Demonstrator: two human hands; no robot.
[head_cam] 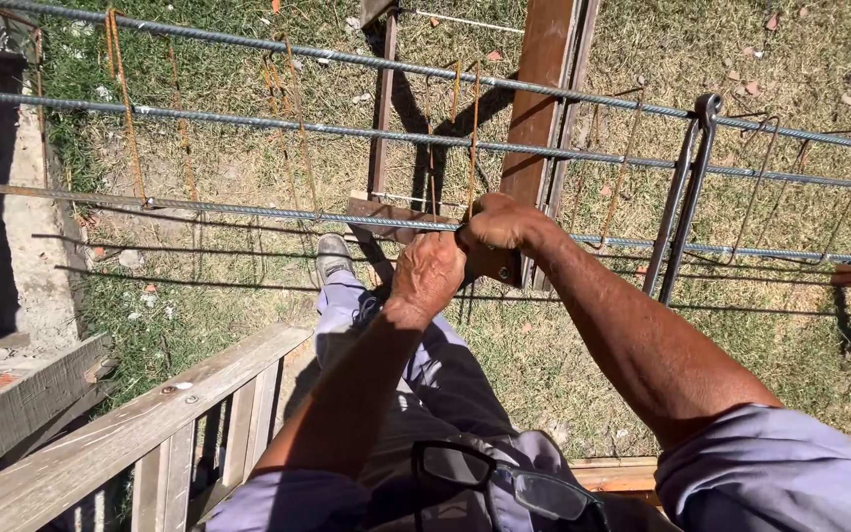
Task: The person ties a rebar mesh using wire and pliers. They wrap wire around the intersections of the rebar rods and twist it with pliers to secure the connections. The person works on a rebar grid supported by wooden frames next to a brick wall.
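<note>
Several long ribbed steel bars run left to right across the view, tied with rusty wire stirrups (125, 108) into a cage. Both my hands meet on the nearest bar (248, 210) near the middle. My left hand (427, 271) is closed just below the bar, fingers curled, with whatever it holds hidden. My right hand (504, 223) is fisted on the bar right beside it, at a rusty stirrup (473, 138). A wooden trestle (539, 89) supports the bars behind my hands.
A dark steel hooked bar (687, 187) leans on the cage at the right. A wooden bench or rail (130, 433) lies at the lower left, beside a concrete edge (32, 246). Dry grass covers the ground. My grey trousers, shoe (332, 256) and hanging glasses (504, 483) show below.
</note>
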